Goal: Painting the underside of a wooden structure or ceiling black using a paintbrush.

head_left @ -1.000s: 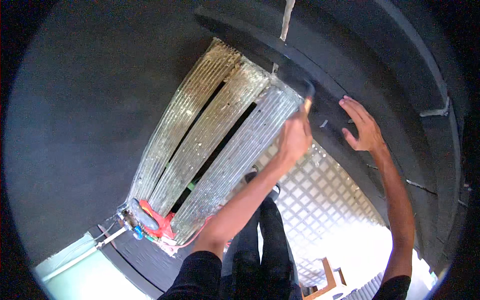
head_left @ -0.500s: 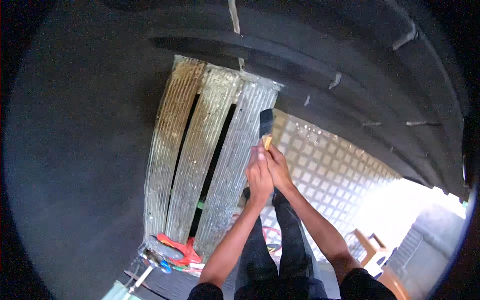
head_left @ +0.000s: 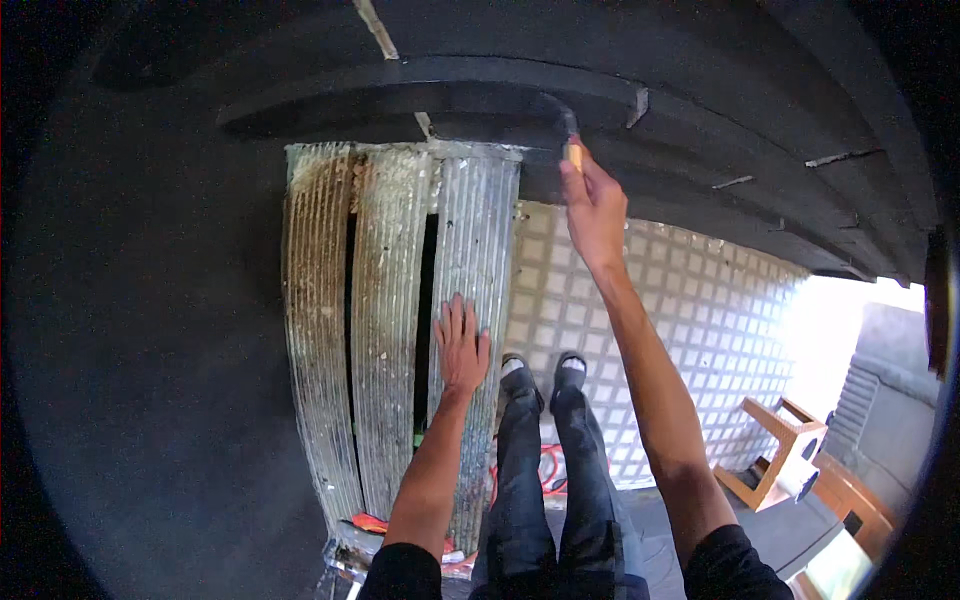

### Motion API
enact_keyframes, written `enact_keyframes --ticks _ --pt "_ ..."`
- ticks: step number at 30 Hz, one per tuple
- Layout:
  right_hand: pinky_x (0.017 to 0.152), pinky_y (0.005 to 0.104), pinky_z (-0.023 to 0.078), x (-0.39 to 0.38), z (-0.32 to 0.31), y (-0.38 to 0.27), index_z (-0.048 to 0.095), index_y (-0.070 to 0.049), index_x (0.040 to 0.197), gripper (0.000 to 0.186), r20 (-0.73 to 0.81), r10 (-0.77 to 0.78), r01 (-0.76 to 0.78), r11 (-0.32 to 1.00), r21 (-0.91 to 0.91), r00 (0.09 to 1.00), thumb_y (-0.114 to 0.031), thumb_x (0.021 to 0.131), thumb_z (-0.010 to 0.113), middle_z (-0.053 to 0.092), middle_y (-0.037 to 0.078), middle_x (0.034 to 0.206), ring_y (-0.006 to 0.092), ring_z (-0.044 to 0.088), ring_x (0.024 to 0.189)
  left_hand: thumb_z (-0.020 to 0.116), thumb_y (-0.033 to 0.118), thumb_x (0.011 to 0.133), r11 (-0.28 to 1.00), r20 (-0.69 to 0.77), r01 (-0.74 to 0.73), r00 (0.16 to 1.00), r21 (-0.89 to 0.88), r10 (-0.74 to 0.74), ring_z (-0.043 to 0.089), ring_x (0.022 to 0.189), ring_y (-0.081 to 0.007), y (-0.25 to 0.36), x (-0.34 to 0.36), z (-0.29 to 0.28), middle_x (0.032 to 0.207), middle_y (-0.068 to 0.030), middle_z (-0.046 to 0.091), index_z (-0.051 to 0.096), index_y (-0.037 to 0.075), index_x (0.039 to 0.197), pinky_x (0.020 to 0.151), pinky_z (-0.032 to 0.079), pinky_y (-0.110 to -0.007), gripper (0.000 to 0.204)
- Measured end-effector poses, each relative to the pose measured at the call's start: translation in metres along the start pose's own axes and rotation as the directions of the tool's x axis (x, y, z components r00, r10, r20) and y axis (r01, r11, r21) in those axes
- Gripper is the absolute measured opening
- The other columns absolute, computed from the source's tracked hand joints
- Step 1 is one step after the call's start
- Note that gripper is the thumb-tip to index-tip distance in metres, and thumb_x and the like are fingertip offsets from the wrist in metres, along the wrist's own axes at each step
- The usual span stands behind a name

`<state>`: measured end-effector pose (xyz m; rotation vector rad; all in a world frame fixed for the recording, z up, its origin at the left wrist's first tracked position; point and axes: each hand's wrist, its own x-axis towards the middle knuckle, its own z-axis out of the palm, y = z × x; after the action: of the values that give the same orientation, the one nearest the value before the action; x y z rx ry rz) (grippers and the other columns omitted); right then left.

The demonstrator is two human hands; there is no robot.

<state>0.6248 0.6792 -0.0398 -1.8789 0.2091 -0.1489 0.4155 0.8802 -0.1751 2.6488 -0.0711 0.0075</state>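
My right hand (head_left: 594, 215) is closed on a yellow-handled tool (head_left: 574, 157) with a dark blade or head, raised against the dark, stepped surface (head_left: 470, 92) above the planks. The exact shape of the tool's far end is blurred. My left hand (head_left: 460, 350) lies with fingers spread on the rightmost of three long, ribbed, silvery-grey planks (head_left: 388, 230), which are worn, speckled and separated by dark gaps. A red item (head_left: 370, 523) lies at the planks' lower end.
Below, my feet stand on a square-patterned tiled floor (head_left: 675, 300) beside the planks. A red hose (head_left: 548, 455) lies between my legs. A wooden frame (head_left: 765, 455) stands lower right, near a bright opening. Dark walls (head_left: 150, 300) curve around the left and top.
The tool passed from my left hand to my right, with both hands together midway. My right hand moved up with it; my left moved down onto the plank. The view has turned.
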Motion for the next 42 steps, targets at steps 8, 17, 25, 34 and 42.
enact_keyframes --ticks 8,17,25,34,42 --pt "0.048 0.0237 0.032 -0.051 -0.015 0.005 0.053 -0.008 0.137 0.043 -0.293 0.197 -0.138 0.968 0.209 0.936 -0.025 0.098 0.055 0.047 -0.006 0.068 0.0048 0.039 0.059 0.049 0.035 0.092 0.997 0.11 0.058 0.992 0.047 -0.063 0.023 0.142 -0.0404 -0.003 -0.001 0.008 0.155 -0.0177 0.024 0.033 0.005 0.147 0.113 0.016 -0.057 0.064" --pt "0.05 0.0301 0.038 -0.028 0.076 -0.027 0.052 -0.006 0.136 0.045 -0.17 0.071 -0.069 0.997 0.015 0.983 -0.023 0.095 0.059 0.049 0.01 0.059 0.009 0.043 0.056 0.048 0.034 0.092 0.999 0.107 0.045 0.993 0.029 -0.048 0.022 0.141 -0.0429 -0.003 0.0 0.011 0.156 -0.0183 0.023 0.032 0.005 0.147 0.112 0.016 -0.059 0.064" --pt "0.048 0.0242 0.035 -0.003 -0.003 0.0 0.065 -0.004 0.119 0.034 -0.092 0.111 -0.108 0.993 0.039 0.99 -0.027 0.094 0.062 0.049 -0.006 0.062 0.0023 0.04 0.055 0.049 0.033 0.091 0.999 0.098 0.029 0.995 0.044 -0.034 0.023 0.141 -0.0435 -0.004 -0.002 0.011 0.155 -0.0192 0.025 0.032 0.004 0.147 0.112 0.016 -0.06 0.065" --pt "0.042 0.0222 0.027 -0.035 0.011 0.008 0.068 -0.003 0.093 0.027 -0.115 0.031 -0.03 0.999 0.015 0.993 -0.029 0.095 0.062 0.045 -0.007 0.06 0.0004 0.037 0.05 0.048 0.034 0.092 0.998 0.092 0.023 0.995 0.056 -0.028 0.024 0.14 -0.0434 -0.001 -0.001 0.01 0.155 -0.019 0.025 0.032 0.004 0.147 0.112 0.017 -0.059 0.065" --pt "0.039 0.0201 0.025 -0.032 -0.059 0.022 0.065 -0.005 0.095 0.019 -0.368 0.254 -0.119 0.929 0.351 0.895 -0.024 0.095 0.061 0.043 -0.009 0.059 0.0003 0.037 0.048 0.051 0.026 0.09 0.997 0.125 0.033 0.991 0.065 -0.041 0.019 0.143 -0.0413 0.002 0.004 0.005 0.156 -0.019 0.021 0.03 0.004 0.147 0.114 0.013 -0.058 0.065"
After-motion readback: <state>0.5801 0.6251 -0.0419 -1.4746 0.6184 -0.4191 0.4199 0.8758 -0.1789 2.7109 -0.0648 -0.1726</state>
